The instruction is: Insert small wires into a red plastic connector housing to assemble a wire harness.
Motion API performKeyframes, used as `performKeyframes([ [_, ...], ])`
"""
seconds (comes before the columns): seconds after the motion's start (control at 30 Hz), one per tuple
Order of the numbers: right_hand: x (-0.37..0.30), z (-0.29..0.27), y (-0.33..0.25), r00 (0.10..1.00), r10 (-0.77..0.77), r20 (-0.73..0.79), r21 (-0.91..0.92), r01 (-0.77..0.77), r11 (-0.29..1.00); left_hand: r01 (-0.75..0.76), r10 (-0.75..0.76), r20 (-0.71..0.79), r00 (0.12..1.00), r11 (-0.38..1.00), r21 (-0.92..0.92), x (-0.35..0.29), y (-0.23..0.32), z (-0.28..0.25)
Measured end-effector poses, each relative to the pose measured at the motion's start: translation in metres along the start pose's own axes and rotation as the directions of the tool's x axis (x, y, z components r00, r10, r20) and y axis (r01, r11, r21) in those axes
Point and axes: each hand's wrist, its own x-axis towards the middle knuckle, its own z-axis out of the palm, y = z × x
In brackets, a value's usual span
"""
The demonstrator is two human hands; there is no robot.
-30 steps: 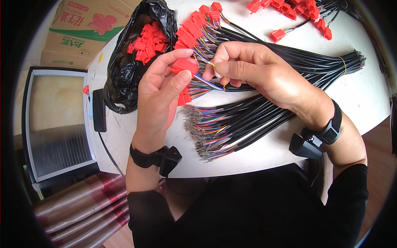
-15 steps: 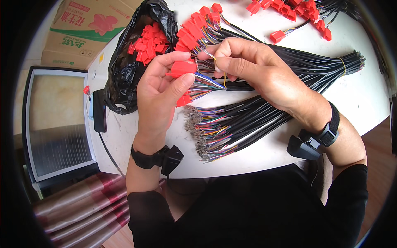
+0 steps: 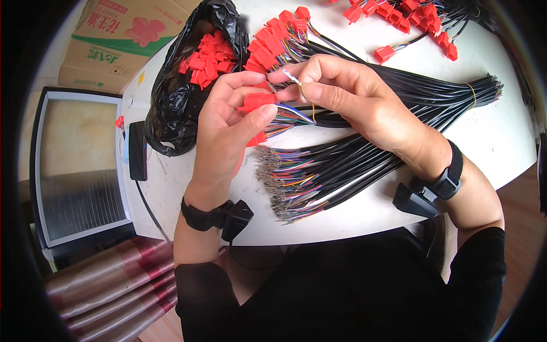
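Between the thumb and fingers of my left hand (image 3: pixel 225 128) is a red plastic connector housing (image 3: pixel 257 102), with several coloured wires (image 3: pixel 293 111) running out of its right side. Just to the right, my right hand (image 3: pixel 364 102) pinches a thin yellow wire near its end. The wire's bare metal crimp terminal (image 3: pixel 292 76) sticks out past the fingertips, pointing up and left, apart from the housing. Below the hands lies a bundle of black cables (image 3: pixel 342 171) whose stripped, coloured wire ends carry metal terminals (image 3: pixel 272 182).
Behind my left hand, a black plastic bag (image 3: pixel 171 108) holds loose red housings (image 3: pixel 209 60). Finished-looking cables with red connectors (image 3: pixel 268 45) lie beyond my hands, more (image 3: pixel 410 14) at the far right. A phone (image 3: pixel 137 151) and a cardboard box (image 3: pixel 114 45) are at the left.
My left hand has shifted slightly right and down with the red housing, its fingers a little differently placed. The terminal in my right hand has tilted a little.
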Motion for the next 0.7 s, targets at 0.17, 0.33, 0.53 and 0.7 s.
performKeyframes([
  [0.17,-0.002,-0.001,-0.001,0.997,0.065,-0.029,-0.146,-0.068,0.987,-0.024,0.024,0.003,1.000,0.999,0.046,0.000,0.000,-0.001],
  [0.33,-0.003,0.002,-0.004,0.995,0.089,-0.038,-0.189,-0.094,0.977,0.069,-0.054,0.084,0.995,0.978,-0.194,0.001,-0.004,-0.001],
  [0.53,-0.003,-0.002,-0.017,0.977,0.214,-0.006,-0.219,-0.210,0.953,0.245,-0.190,0.177,0.966,0.894,-0.375,0.003,-0.010,-0.009],
  [0.7,-0.003,-0.003,-0.014,0.953,0.304,0.011,-0.209,-0.295,0.932,0.268,-0.217,0.168,0.962,0.877,-0.400,0.005,-0.014,-0.009],
])
